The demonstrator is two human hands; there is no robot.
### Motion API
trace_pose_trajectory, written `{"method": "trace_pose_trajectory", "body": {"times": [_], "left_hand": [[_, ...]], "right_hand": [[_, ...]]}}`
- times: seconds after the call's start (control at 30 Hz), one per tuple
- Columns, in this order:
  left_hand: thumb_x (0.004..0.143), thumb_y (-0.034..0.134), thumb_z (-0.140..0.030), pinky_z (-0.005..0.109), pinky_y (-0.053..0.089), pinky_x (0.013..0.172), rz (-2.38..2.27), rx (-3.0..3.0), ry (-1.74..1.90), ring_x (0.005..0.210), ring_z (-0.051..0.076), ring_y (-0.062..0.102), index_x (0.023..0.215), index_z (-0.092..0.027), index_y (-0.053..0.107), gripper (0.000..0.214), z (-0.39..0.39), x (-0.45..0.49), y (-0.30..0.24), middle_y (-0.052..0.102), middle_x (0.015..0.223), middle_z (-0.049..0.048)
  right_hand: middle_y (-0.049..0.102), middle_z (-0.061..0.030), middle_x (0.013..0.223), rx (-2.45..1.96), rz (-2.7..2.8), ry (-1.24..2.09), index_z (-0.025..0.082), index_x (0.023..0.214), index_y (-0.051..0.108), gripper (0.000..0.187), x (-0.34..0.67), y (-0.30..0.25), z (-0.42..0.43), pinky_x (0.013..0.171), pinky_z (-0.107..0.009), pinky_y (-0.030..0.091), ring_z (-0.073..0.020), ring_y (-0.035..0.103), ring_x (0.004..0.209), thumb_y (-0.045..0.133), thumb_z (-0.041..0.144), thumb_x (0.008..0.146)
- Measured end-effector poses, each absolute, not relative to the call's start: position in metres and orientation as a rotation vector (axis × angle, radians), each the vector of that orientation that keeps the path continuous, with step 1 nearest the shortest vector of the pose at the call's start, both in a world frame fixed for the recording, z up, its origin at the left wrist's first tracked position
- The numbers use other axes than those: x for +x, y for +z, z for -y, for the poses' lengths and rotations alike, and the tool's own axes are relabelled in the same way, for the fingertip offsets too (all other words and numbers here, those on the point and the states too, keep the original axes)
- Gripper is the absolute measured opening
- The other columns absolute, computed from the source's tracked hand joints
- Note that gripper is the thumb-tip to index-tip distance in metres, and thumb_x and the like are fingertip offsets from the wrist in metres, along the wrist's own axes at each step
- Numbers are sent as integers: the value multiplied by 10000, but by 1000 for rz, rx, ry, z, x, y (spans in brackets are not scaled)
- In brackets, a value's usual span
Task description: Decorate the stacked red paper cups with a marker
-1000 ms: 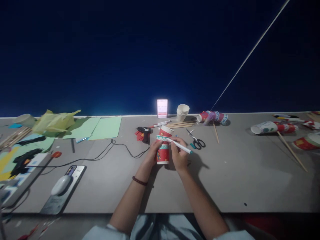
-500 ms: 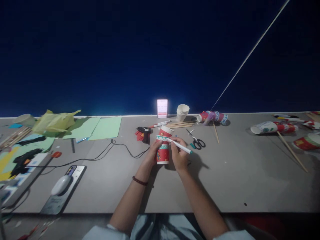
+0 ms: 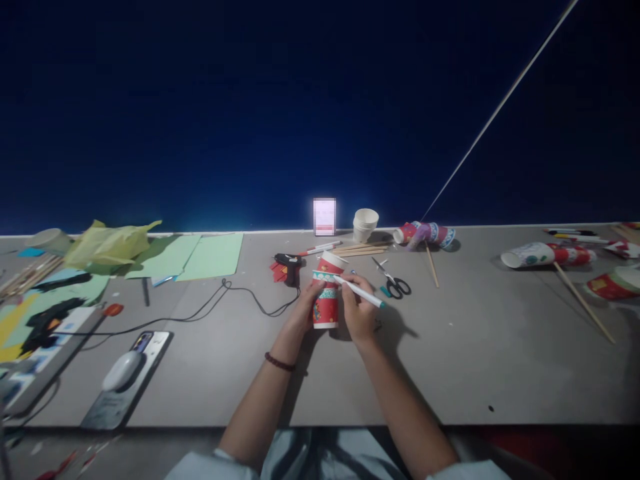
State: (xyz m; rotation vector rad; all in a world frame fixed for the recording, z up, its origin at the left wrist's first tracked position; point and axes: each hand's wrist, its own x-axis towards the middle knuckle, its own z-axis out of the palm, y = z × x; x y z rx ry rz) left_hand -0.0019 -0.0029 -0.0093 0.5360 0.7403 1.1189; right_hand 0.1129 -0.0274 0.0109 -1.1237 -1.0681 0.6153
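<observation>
Our left hand (image 3: 303, 308) gripped the red cups (image 3: 327, 293), we figured for steadiness. Our right hand (image 3: 359, 315) pinched the marker (image 3: 363, 293) pen-style.

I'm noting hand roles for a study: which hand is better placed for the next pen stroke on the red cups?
Probably the right hand: it holds the white pen, one end at the red cups, while the left hand is occupied gripping them.

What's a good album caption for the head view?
Left hand grips red patterned cups, right hand holds a white pen to them; scissors lie nearby.
</observation>
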Motion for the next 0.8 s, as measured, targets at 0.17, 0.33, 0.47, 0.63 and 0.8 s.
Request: {"method": "trace_pose_trajectory", "body": {"times": [0.17,0.33,0.47,0.63,0.8], "left_hand": [[727,777,-367,323,542,820,-747,541,1125,813,243,725,1094,-85,689,470,3,-2,-9,753,946,144],[731,776,-373,312,547,790,-756,544,1125,760,228,723,1092,-85,689,470,4,-2,-9,754,922,140],[732,776,-376,303,548,768,-761,549,1121,733,217,719,1102,-87,684,478,4,-2,-8,755,909,133],[736,771,-376,298,543,779,-773,562,1125,741,211,716,1086,-84,692,463,3,-3,-7,755,905,132],[734,771,-357,291,541,788,-743,571,1132,764,207,716,1057,-95,703,422,2,-2,-6,757,904,121]], "right_hand": [[693,-37,840,-1110,1084,610,198,875,633,123,113,10,28,757,-312,539,-187,663,824,562,293,844],[687,-40,840,-1116,1078,600,198,876,631,128,113,10,27,741,-314,541,-188,660,808,564,303,844],[681,-43,843,-1131,1064,606,196,878,626,145,113,10,27,733,-312,540,-186,654,796,567,325,846],[685,-49,857,-1120,1061,626,193,881,631,149,114,9,27,754,-325,541,-193,657,823,572,325,844],[690,-49,855,-1117,1064,629,195,880,631,141,113,9,27,758,-331,542,-198,660,830,568,316,845]]}}
